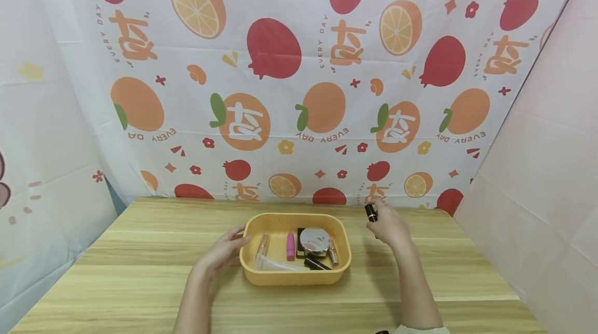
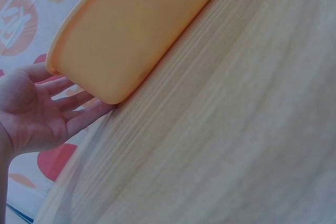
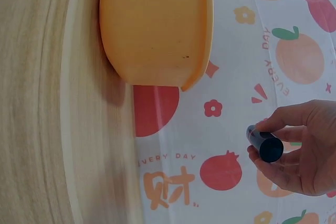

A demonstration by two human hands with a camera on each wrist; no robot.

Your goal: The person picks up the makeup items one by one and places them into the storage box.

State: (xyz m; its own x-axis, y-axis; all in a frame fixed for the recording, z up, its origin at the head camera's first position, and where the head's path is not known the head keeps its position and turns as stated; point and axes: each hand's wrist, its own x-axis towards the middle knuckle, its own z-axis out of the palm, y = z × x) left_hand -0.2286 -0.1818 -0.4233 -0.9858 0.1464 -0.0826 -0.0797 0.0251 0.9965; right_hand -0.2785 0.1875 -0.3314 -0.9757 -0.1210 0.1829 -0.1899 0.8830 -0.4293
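Observation:
A yellow plastic bin (image 1: 295, 278) stands on the wooden table. At its left end my left hand (image 1: 223, 250) touches the wall, with spread, fairly straight fingers and the thumb at the rim, as the left wrist view of the hand (image 2: 37, 111) shows. To the right of the bin, raised above the table, my right hand (image 1: 391, 226) pinches a black lipstick tube (image 3: 270, 149) between thumb and fingers. Inside the bin lie a pink tube (image 1: 290, 246), a round silver compact (image 1: 315, 240), a translucent squeeze tube (image 1: 280, 264) and a black tube (image 1: 316, 263).
Two slim, clear-looking tubes, one left (image 1: 263, 245) and one right (image 1: 334, 252), also lie in the bin. A fruit-printed cloth (image 1: 289, 157) hangs behind the table (image 1: 154, 251). Pale cloth walls stand at both sides. Part of a black object (image 1: 382, 332) shows at the bottom edge.

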